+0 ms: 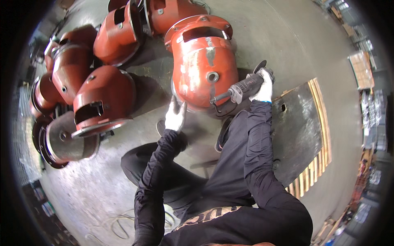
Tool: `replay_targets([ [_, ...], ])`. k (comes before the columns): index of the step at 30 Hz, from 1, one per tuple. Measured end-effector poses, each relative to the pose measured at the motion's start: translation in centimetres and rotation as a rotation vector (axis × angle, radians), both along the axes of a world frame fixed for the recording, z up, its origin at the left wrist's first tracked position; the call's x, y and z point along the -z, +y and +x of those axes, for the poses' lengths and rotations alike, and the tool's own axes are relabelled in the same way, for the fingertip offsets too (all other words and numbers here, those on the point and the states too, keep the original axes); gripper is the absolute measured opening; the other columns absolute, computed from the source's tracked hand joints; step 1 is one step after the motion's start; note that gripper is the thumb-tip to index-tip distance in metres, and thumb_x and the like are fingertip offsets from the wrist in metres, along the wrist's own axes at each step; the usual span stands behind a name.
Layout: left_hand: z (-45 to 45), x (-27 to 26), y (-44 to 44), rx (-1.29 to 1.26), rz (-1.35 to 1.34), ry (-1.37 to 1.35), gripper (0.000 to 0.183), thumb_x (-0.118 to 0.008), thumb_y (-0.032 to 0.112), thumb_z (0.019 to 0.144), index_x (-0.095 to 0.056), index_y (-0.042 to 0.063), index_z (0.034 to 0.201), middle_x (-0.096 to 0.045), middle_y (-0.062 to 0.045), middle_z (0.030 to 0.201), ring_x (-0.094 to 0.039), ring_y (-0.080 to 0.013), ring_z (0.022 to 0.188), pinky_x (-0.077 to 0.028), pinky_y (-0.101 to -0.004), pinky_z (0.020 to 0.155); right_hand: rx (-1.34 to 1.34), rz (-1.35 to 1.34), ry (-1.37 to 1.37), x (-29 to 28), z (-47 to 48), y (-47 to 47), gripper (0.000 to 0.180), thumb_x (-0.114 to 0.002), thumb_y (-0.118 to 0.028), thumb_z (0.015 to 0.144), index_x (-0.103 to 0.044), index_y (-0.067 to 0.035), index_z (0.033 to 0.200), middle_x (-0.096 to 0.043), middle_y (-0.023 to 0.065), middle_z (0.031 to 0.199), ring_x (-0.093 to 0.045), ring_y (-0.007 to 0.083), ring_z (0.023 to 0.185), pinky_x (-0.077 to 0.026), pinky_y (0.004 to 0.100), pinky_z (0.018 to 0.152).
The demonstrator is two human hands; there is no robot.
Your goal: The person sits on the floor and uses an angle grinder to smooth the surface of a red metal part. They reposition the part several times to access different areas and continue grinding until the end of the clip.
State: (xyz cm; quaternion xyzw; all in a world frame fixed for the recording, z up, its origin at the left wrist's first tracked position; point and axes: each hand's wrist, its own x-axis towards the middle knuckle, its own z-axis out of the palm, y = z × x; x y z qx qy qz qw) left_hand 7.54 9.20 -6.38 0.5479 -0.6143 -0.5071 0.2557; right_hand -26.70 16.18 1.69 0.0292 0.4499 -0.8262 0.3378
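Observation:
An orange-red painted metal housing with a flange, a rectangular opening and a small round port stands on the floor before me. My left hand, in a white glove, is at the housing's lower left rim with thumb and fingers apart; whether it touches the rim I cannot tell. In my right hand, also gloved, is an angle grinder, held right of the housing. Its disc points up and away from me, and its cord end lies near the housing's lower right side. Bare grey patches show in the housing's paint.
Several similar red housings stand close together at the left, with a greyish cylindrical one below them. A dark sheet on a slatted wooden pallet lies at the right. A loose cable or hose coils on the floor at lower left.

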Motion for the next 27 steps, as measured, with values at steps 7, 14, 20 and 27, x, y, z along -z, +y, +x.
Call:
replay_targets([
  [7, 3.8, -1.4, -2.2, -0.005, -0.143, -0.048, 0.067, -0.062, 0.040, 0.105, -0.042, 0.007, 0.160, -0.055, -0.023, 0.153, -0.056, -0.0326, 0.139, -0.042, -0.0385, 0.115, 0.135, -0.007, -0.146, 1.2, -0.2, -1.7, 0.027, -0.078, -0.030, 0.092, -0.066, -0.010, 0.107, -0.068, 0.0084, 0.090, -0.069, 0.0258, 0.080, -0.061, 0.0423, 0.078],
  [14, 2.4, -5.1, -6.5, 0.013, -0.285, -0.002, 0.058, -0.063, 0.027, 0.106, -0.047, 0.005, 0.157, -0.058, -0.017, 0.151, -0.057, -0.0239, 0.135, -0.042, -0.0343, 0.115, 0.303, 0.313, 0.219, -2.9, -1.2, 1.9, 0.084, -0.091, -0.009, 0.077, -0.040, -0.004, 0.144, -0.068, 0.0131, 0.103, -0.071, 0.0242, 0.079, -0.062, 0.0392, 0.069],
  [20, -5.6, -10.4, -11.8, 0.181, -0.592, -0.183, 0.060, -0.067, 0.021, 0.105, -0.045, 0.002, 0.157, -0.058, -0.016, 0.151, -0.057, -0.0244, 0.136, -0.043, -0.0351, 0.115, 0.232, 0.446, 0.359, -4.3, -2.9, 6.5, 0.102, -0.096, -0.015, 0.070, -0.029, 0.002, 0.146, -0.055, 0.0192, 0.130, -0.062, 0.0248, 0.111, -0.057, 0.0439, 0.092],
  [27, -17.1, -12.5, -16.5, 0.408, -0.954, -0.382, 0.048, -0.067, 0.033, 0.103, -0.061, 0.007, 0.142, -0.067, -0.021, 0.134, -0.066, -0.0353, 0.125, -0.051, -0.0405, 0.106, 0.250, 0.469, 0.322, -2.5, -6.3, 9.3, 0.102, -0.098, -0.018, 0.068, -0.031, -0.001, 0.143, -0.056, 0.0169, 0.127, -0.062, 0.0231, 0.108, -0.057, 0.0419, 0.093],
])
